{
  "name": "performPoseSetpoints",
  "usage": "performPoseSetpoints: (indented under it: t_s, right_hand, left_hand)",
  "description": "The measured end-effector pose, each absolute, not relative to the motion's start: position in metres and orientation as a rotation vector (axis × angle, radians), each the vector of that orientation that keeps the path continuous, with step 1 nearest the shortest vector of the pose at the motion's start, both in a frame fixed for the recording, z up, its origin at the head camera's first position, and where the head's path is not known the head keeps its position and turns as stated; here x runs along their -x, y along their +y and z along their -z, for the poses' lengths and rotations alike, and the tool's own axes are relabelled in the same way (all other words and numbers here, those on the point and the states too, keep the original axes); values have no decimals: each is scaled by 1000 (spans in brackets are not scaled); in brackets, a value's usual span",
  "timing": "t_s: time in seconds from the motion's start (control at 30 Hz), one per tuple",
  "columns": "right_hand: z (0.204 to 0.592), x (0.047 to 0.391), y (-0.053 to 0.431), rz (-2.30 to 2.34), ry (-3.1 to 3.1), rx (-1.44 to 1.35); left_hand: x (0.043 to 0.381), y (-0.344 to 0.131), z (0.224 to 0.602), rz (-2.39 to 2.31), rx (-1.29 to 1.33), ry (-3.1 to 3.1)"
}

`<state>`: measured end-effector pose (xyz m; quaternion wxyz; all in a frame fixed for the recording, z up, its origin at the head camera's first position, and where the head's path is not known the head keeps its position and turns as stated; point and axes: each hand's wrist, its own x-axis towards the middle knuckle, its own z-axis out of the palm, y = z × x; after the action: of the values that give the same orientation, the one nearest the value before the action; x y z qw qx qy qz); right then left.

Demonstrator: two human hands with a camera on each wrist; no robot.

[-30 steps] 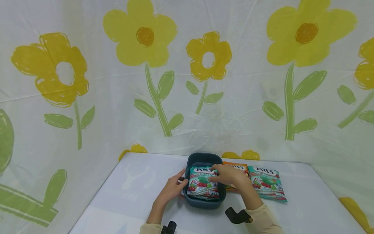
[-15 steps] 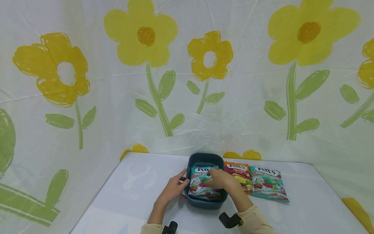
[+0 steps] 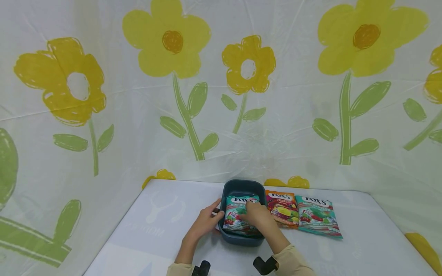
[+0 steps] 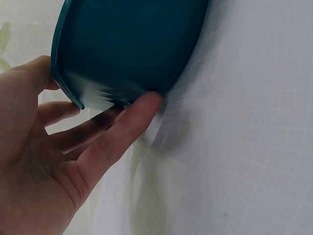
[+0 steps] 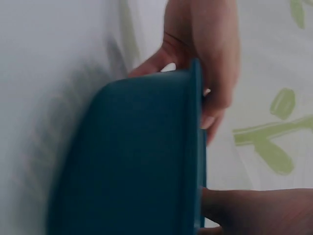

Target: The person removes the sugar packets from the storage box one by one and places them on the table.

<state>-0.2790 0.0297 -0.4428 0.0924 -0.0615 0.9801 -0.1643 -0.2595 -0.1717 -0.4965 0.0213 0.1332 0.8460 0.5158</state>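
A dark teal plastic box [image 3: 239,240] stands on the table with a green Fox's Mint Blossom candy bag [image 3: 235,218] lying in it. My left hand [image 3: 206,221] grips the box's left side, thumb at the rim and the other fingers along the outer wall, as the left wrist view shows. From the right, my right hand [image 3: 261,217] reaches over the rim, its bent fingers on the bag's right part. In the right wrist view that hand [image 5: 264,208] crosses the rim and its fingertips are hidden inside the box; I cannot tell whether they pinch the bag.
Right beside the box lies an orange-red Fox's Fruits bag [image 3: 284,209]. Another green Mint Blossom bag [image 3: 319,216] lies against it, farther right. The white table [image 3: 155,214] ends at a flower-print curtain [image 3: 293,115] behind and at the sides.
My right hand has moved left and down over the bag in the box, its fingers now bent more, uncovering the Fruits bag. The left hand and the box stay about where they were.
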Motion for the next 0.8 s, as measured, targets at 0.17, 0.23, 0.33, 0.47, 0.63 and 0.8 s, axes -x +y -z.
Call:
performPoseSetpoints:
  t_s: [0.17,0.23,0.33,0.47,0.63,0.8]
  right_hand:
    - [449,278,23,425,2958,128]
    - [450,278,21,410,2964,112]
    - [450,277,17,404,2963,73]
    - [449,276,14,370,2976,50]
    - [449,274,12,324,3012,68]
    - [452,273,12,267,3038,63]
  left_hand:
    - [259,-171,496,-1583,-402,2635]
    - [260,-171,496,-1586,-401,2635]
    - [260,-172,498,-1602,-402,2617]
    - [261,-171,499,-1578,-405,2635]
    - [261,-172,499,-1517,-400,2698]
    - [260,-171,499,-1537,-387,2681]
